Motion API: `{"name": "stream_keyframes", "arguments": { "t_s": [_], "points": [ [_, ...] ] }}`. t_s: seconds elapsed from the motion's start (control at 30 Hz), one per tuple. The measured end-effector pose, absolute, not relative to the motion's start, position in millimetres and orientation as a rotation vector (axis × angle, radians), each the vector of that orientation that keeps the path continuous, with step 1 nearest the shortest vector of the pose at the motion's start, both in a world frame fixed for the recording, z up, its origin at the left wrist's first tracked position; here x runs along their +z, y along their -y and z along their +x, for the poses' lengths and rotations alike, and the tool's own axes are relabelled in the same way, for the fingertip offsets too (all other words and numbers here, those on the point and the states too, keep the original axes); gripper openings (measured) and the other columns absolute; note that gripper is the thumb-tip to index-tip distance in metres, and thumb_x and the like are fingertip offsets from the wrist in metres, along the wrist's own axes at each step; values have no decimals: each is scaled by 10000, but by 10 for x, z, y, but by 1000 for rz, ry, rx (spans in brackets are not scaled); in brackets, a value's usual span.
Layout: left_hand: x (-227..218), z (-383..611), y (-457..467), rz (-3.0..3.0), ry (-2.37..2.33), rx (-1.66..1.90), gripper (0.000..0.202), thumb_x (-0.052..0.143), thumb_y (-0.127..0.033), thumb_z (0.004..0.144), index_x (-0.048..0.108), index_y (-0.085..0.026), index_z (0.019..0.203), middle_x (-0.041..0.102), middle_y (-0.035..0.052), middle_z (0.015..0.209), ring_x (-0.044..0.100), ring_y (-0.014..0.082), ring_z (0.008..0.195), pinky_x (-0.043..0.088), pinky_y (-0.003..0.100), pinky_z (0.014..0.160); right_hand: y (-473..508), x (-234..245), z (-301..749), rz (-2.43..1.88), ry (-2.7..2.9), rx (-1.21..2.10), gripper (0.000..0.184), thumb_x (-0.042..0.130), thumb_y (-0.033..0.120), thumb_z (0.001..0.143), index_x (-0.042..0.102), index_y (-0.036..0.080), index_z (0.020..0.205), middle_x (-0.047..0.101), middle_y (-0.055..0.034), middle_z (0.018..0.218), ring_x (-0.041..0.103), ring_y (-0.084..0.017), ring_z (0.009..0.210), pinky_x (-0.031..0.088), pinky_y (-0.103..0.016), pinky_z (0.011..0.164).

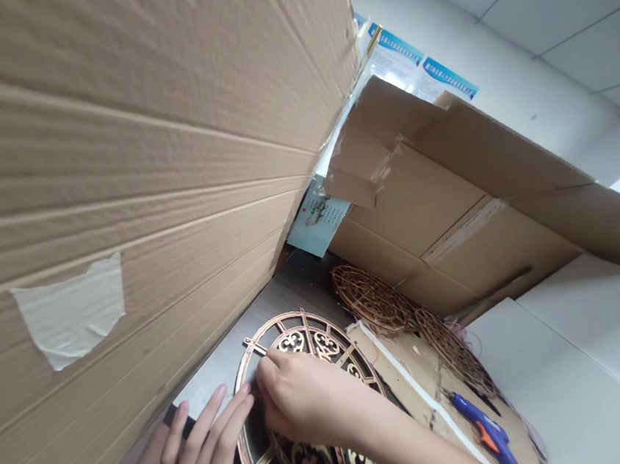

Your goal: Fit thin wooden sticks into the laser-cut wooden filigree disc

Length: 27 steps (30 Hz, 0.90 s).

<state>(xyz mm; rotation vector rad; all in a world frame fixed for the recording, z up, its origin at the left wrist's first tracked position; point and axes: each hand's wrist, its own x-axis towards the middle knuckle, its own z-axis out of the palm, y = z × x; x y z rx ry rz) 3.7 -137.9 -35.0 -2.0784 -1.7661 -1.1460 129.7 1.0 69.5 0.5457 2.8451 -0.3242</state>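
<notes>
Near the bench's front edge, the right hand pinches the rim of the round fretwork panel; the left hand lies open, flat beside it. Too much pressure could snap thin fretwork, I judge.

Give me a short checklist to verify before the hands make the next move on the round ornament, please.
1. Left hand lies flat at the ornament's rim: ok.
2. Right hand pinches its top edge: ok.
3. Ornament lies flat on the table: ok.
4. Glue gun lies apart on the cardboard sheet: ok.
5. Glue gun hot or cold: cannot tell.
6. Large cardboard box leans close over the hands: not ok.
</notes>
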Motion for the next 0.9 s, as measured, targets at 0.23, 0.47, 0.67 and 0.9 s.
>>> {"name": "stream_keyframes", "arguments": {
  "t_s": [0.23,0.47,0.67,0.9],
  "points": [
    [-346,26,1374,-2087,1762,-1128,579,658,-269,755,586,-79,1297,681,137,1280,573,285,1252,208,529,1271,-11,745,1301,543,-2851,-404,143,478,143,855,608,103,901,625,-98,794,510,-181,626,433,-277,569],
    [-321,28,1362,-2082,1740,-1121,575,648,-290,754,600,-68,1282,688,128,1271,571,276,1243,191,504,1279,-27,731,1328,624,-2827,-523,122,495,185,849,592,132,899,626,-80,812,508,-168,618,403,-274,557],
    [-293,15,1369,-2097,1734,-1083,598,646,-304,752,597,-66,1299,675,124,1305,557,279,1264,177,501,1284,-29,729,1339,614,-2842,-524,117,495,184,836,597,136,867,625,-72,792,497,-158,607,389,-264,551],
    [-317,15,1355,-2092,1745,-1101,620,643,-286,754,575,-87,1337,675,105,1310,566,281,1265,200,508,1277,-85,790,1428,747,-2764,-913,43,555,160,797,546,179,834,598,-31,834,512,-136,690,414,-227,632]
  ]
}}
